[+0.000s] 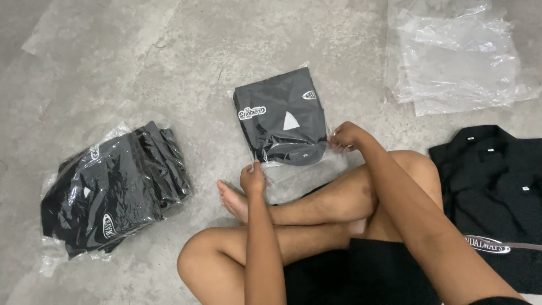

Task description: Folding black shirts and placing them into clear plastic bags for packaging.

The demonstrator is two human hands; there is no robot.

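Lying flat on the concrete floor (pixel 169 51) just beyond the person's crossed legs (pixel 316 214), the bagged dark shirt (pixel 282 116) sits folded inside a clear plastic sleeve whose open flap (pixel 305 166) points toward the person, which likely keeps the mouth of the bag within easy reach of both hands. The left hand (pixel 252 179) pinches the near left corner of the flap, fingers curled closed with thumb against fingertips on the plastic; the right hand (pixel 347 135) grips the right edge of the sleeve in the same way, fingers bunched tight on the film, so the flap is held taut between them. To the left, well apart, a stack of bagged dark shirts (pixel 113 189) rests in a loose pile. At the upper right lie empty clear bags (pixel 457 56), and at the right edge folded black shirts (pixel 497 186) wait unbagged beside the person's knee
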